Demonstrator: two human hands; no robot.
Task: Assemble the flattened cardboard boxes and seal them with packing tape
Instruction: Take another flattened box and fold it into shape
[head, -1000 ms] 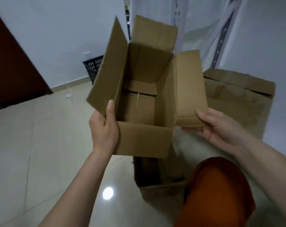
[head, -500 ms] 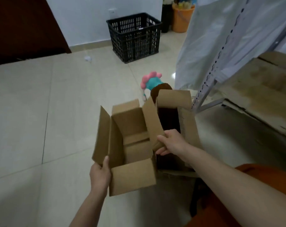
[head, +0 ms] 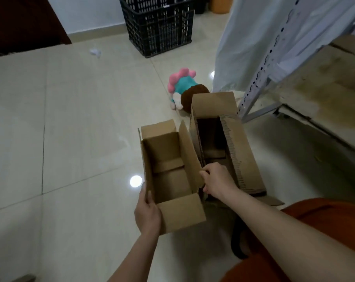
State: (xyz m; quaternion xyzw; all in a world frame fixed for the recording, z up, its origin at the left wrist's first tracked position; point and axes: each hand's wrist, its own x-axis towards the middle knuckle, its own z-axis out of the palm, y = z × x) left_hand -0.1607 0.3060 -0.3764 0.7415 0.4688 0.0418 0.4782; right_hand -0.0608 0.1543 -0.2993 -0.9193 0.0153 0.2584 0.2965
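At six o'clock, nearest me, both forearms reach out over an orange-clad knee (head: 306,231) to the near box (head: 170,176), which stands open-topped, low over or on the tiled floor (head: 60,139). My left hand (head: 147,213) holds its near left corner, thumb hooked over the rim and the fingers wrapped outside, I judge to steady the box. My right hand (head: 216,181) sits at two o'clock of that, fingers curled and pinching the box's long right flap (head: 189,151), probably to keep it upright and clear of the neighbour. I see no tape anywhere, so sealing looks some way off. Just beyond, touching that flap, a second box (head: 233,151) stands open too. Farther out at twelve o'clock lies a plush toy (head: 184,86), then a black crate (head: 158,27); a metal rack (head: 262,78) with draped sheeting rises at one o'clock.
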